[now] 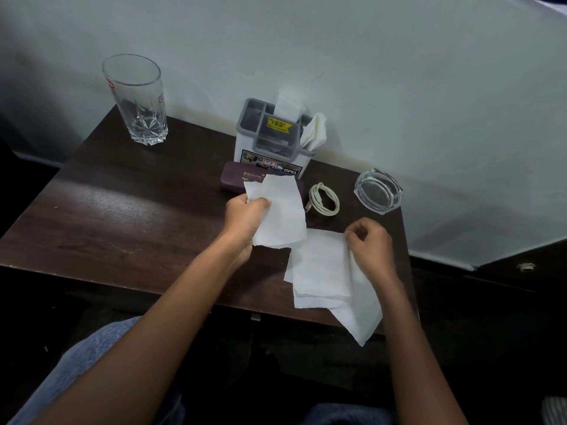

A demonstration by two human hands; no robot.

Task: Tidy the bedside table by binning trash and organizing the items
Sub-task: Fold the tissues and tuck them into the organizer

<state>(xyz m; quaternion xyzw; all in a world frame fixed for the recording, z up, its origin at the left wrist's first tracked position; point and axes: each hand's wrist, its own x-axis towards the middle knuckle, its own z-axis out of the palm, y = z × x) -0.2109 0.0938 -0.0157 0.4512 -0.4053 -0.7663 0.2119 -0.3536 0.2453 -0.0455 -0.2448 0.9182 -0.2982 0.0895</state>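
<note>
My left hand point(247, 220) grips a white tissue sheet point(280, 210) and holds it up over the dark wooden bedside table point(129, 216). My right hand point(369, 243) pinches the top edge of a stack of white tissue sheets point(325, 274) that hangs past the table's front edge. Behind the raised sheet lies a purple glasses case point(239, 179), partly hidden. A white and grey organizer box point(271, 139) stands at the wall with tissues sticking out of it.
A tall clear drinking glass point(138, 99) stands at the table's back left corner. A coiled white cable point(323, 199) lies right of the case, and a glass ashtray point(378, 191) sits near the right edge. My knees in blue jeans are below the table.
</note>
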